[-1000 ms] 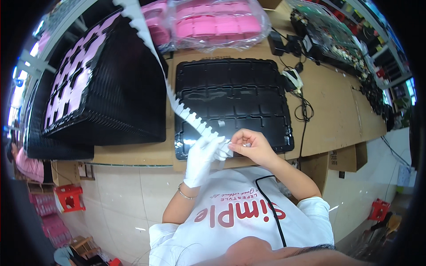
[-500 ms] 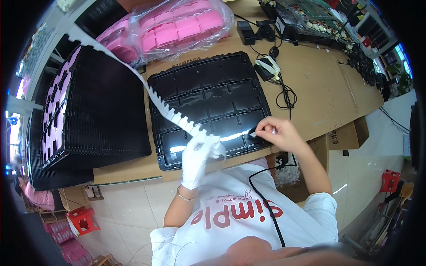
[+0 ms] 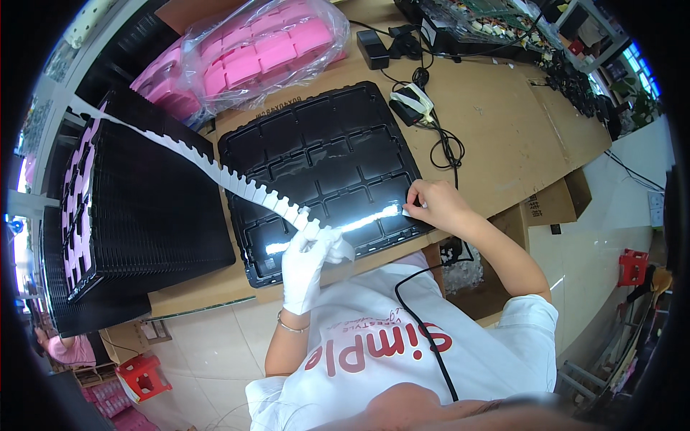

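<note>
A black plastic tray (image 3: 338, 154) with a grid of shallow compartments lies on the cardboard-covered table before me. My left hand (image 3: 303, 269), in a white glove, is closed on a long white strip with a notched edge (image 3: 248, 189). That strip runs from the fingers up across the tray's left side to the tray stack, and its loose end curls beside the glove. Bare and pinched, my right hand (image 3: 440, 204) is at the tray's near right part. A small pale piece, apparently a sticker (image 3: 405, 211), shows at its fingertips; whether it touches the tray I cannot tell.
Tall stacked black trays (image 3: 154, 208) with pink pieces stand on the left. A clear bag of pink parts (image 3: 266, 54) lies behind the tray. Cables (image 3: 447, 151) and a black adapter (image 3: 372, 49) sit on the right. Circuit boards (image 3: 496, 25) fill the back right.
The whole view has shifted a little. The white strip now hangs lower toward the tray stack. My right hand stays pinched by the tray's near right part, its fingers slightly turned.
</note>
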A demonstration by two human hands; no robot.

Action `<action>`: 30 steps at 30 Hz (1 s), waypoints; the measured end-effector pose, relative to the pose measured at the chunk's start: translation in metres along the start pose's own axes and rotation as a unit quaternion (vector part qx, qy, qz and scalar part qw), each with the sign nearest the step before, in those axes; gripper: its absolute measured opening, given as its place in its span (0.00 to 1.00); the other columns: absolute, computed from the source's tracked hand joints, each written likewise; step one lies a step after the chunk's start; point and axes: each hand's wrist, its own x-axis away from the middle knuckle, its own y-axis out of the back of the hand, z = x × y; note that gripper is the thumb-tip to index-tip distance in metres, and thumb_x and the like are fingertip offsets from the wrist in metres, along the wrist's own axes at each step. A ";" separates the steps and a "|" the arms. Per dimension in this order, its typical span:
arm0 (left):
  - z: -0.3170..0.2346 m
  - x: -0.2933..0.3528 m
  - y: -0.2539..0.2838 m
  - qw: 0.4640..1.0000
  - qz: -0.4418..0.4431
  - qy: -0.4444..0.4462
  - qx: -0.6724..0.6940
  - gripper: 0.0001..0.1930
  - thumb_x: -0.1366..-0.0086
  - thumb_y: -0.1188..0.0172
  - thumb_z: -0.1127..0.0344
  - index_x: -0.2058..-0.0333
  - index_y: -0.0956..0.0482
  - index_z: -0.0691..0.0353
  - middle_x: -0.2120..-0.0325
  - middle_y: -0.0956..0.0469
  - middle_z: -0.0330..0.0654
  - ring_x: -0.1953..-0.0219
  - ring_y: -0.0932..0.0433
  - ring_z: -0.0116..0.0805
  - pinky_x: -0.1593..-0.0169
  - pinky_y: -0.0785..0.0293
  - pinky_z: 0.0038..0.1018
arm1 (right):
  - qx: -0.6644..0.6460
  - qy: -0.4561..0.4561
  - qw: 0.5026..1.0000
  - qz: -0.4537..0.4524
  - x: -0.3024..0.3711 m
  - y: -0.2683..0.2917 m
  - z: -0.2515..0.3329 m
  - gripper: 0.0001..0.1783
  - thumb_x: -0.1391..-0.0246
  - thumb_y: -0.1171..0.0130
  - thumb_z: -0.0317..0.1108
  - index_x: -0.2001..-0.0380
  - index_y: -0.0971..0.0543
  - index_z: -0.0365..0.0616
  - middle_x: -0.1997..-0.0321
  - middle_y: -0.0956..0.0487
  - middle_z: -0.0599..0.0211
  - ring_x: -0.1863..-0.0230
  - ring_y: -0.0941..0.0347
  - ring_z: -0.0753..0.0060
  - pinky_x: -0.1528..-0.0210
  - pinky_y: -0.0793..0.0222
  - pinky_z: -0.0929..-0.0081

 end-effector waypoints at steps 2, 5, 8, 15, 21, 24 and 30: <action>0.002 -0.001 0.000 1.000 -0.002 -0.007 -0.001 0.23 0.37 0.37 0.71 0.44 0.30 0.71 0.58 0.20 0.44 0.54 0.23 0.28 0.55 0.23 0.23 | 0.006 -0.016 1.000 -0.017 0.000 -0.005 -0.001 0.10 0.54 0.34 0.37 0.73 0.21 0.43 0.80 0.24 0.62 0.76 0.25 0.59 0.70 0.31 0.64; -0.001 0.001 -0.005 1.000 -0.015 -0.011 0.001 0.28 0.35 0.40 0.73 0.38 0.37 0.69 0.63 0.20 0.40 0.65 0.24 0.23 0.62 0.26 0.19 | 0.007 -0.022 1.000 -0.012 0.000 -0.005 -0.001 0.11 0.55 0.33 0.38 0.73 0.21 0.43 0.80 0.24 0.62 0.75 0.24 0.58 0.70 0.30 0.63; 0.003 -0.001 -0.001 1.000 -0.013 -0.008 0.004 0.26 0.36 0.39 0.72 0.41 0.34 0.70 0.61 0.20 0.42 0.59 0.24 0.25 0.59 0.25 0.20 | 0.004 -0.026 1.000 -0.016 0.000 -0.007 -0.002 0.11 0.55 0.33 0.38 0.73 0.20 0.43 0.79 0.23 0.62 0.74 0.24 0.58 0.69 0.30 0.64; 0.001 0.001 -0.002 1.000 -0.009 -0.008 0.006 0.25 0.37 0.37 0.71 0.43 0.32 0.71 0.60 0.20 0.44 0.63 0.21 0.25 0.62 0.22 0.22 | 0.002 -0.021 0.999 -0.024 0.001 -0.010 -0.005 0.10 0.56 0.33 0.37 0.74 0.20 0.43 0.78 0.22 0.61 0.74 0.23 0.59 0.69 0.29 0.65; -0.004 0.001 -0.006 1.000 -0.003 -0.005 0.004 0.30 0.35 0.41 0.73 0.36 0.41 0.68 0.66 0.20 0.39 0.73 0.24 0.20 0.67 0.27 0.16 | -0.002 0.001 0.999 -0.041 0.002 -0.012 -0.005 0.09 0.57 0.33 0.35 0.73 0.19 0.44 0.78 0.22 0.62 0.75 0.25 0.61 0.71 0.30 0.68; -0.004 0.002 -0.007 1.000 -0.009 -0.008 -0.006 0.31 0.35 0.41 0.73 0.36 0.41 0.68 0.65 0.20 0.40 0.73 0.24 0.21 0.66 0.26 0.17 | -0.022 0.096 0.993 0.062 0.007 -0.004 -0.007 0.06 0.57 0.33 0.33 0.73 0.19 0.45 0.80 0.24 0.68 0.78 0.28 0.71 0.73 0.33 0.74; 0.014 0.013 0.024 0.996 -0.016 -0.079 -0.036 0.15 0.38 0.37 0.72 0.54 0.25 0.72 0.65 0.18 0.46 0.72 0.21 0.26 0.65 0.24 0.21 | -0.248 -0.037 0.964 0.092 0.058 0.054 -0.037 0.05 0.55 0.33 0.30 0.76 0.20 0.42 0.80 0.25 0.77 0.75 0.33 0.86 0.71 0.36 0.82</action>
